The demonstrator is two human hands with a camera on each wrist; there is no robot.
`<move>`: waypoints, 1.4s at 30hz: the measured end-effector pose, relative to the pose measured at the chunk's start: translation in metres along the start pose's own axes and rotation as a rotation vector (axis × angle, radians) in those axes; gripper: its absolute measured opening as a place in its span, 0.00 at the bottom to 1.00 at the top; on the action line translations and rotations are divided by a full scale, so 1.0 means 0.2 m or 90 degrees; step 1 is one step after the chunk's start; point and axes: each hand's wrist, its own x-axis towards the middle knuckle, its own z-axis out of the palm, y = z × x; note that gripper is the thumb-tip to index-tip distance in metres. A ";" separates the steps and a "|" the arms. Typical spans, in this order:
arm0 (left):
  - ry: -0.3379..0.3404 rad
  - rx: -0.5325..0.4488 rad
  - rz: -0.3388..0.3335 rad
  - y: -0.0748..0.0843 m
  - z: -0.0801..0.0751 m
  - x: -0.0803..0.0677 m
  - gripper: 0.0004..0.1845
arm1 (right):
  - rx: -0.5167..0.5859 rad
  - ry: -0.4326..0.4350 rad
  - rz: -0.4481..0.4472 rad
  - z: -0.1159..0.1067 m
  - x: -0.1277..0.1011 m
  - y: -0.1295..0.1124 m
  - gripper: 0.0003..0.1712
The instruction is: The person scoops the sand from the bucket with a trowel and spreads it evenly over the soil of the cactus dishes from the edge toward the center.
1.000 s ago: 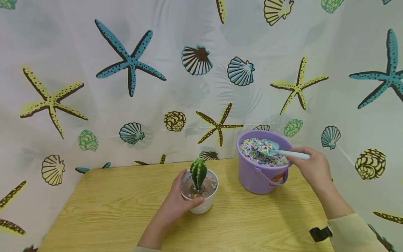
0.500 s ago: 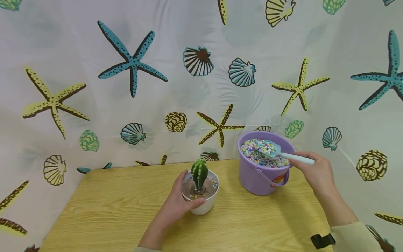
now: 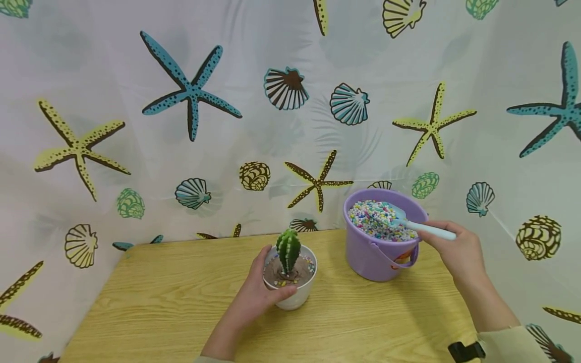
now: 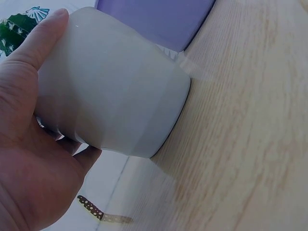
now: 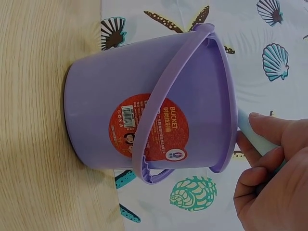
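A small white pot (image 3: 292, 297) (image 4: 115, 101) stands on the wooden table (image 3: 181, 302), holding a green cactus (image 3: 288, 250) in brown soil with a few coloured pebbles. My left hand (image 3: 254, 295) (image 4: 33, 159) grips the pot from its left side, thumb over the rim. To the right stands a purple bucket (image 3: 376, 257) (image 5: 144, 110) filled with coloured pebbles (image 3: 369, 222). My right hand (image 3: 451, 249) (image 5: 272, 183) holds the handle of a light blue scoop (image 3: 410, 222), whose bowl lies in the pebbles.
A white curtain printed with starfish and shells (image 3: 190, 85) hangs close behind and on both sides of the table. The bucket carries a red label (image 5: 149, 126) and its handle (image 5: 159, 115) hangs down the front.
The scoop and my right hand have shifted slightly right and down over the bucket. My left hand keeps hold of the pot, which stays put.
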 end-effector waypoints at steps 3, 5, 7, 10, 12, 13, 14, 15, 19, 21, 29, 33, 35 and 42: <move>0.001 -0.004 0.000 0.00 0.00 0.00 0.69 | 0.003 0.001 -0.001 0.00 -0.01 0.00 0.33; 0.003 -0.006 -0.002 0.00 0.00 0.00 0.69 | 0.006 0.001 -0.002 0.00 -0.02 0.00 0.33; 0.002 -0.004 -0.001 0.00 0.00 0.00 0.69 | 0.008 0.001 -0.004 0.00 -0.02 -0.01 0.34; 0.002 0.000 0.002 0.00 0.00 0.00 0.68 | 0.012 -0.002 -0.005 0.00 -0.04 -0.02 0.34; 0.001 0.000 0.002 0.00 0.00 0.00 0.68 | 0.014 -0.005 -0.004 0.00 -0.05 -0.03 0.34; 0.001 -0.001 0.003 0.00 0.01 0.00 0.68 | 0.014 -0.006 -0.003 0.01 -0.05 -0.03 0.34; 0.002 -0.001 0.002 0.00 0.00 0.00 0.68 | 0.014 -0.007 -0.002 0.01 -0.06 -0.04 0.34; 0.002 -0.002 0.002 0.00 0.00 0.00 0.68 | 0.014 -0.008 0.000 0.01 -0.06 -0.04 0.34; 0.001 -0.002 0.003 0.00 0.00 0.00 0.68 | 0.011 -0.007 0.005 0.01 -0.08 -0.06 0.35; -0.001 -0.003 0.006 0.01 0.00 0.00 0.68 | 0.012 -0.008 0.003 0.01 -0.09 -0.07 0.35; -0.002 -0.007 0.008 0.02 0.00 -0.01 0.67 | 0.039 -0.037 -0.013 0.03 -0.13 -0.10 0.33; -0.002 -0.002 0.012 0.02 0.00 -0.01 0.67 | 0.049 -0.051 -0.023 0.04 -0.16 -0.11 0.33; -0.002 0.000 0.013 0.01 0.00 -0.01 0.67 | 0.051 -0.055 -0.028 0.05 -0.17 -0.12 0.33; 0.002 0.004 0.006 0.01 0.00 0.00 0.68 | 0.059 -0.069 -0.033 0.09 -0.22 -0.14 0.31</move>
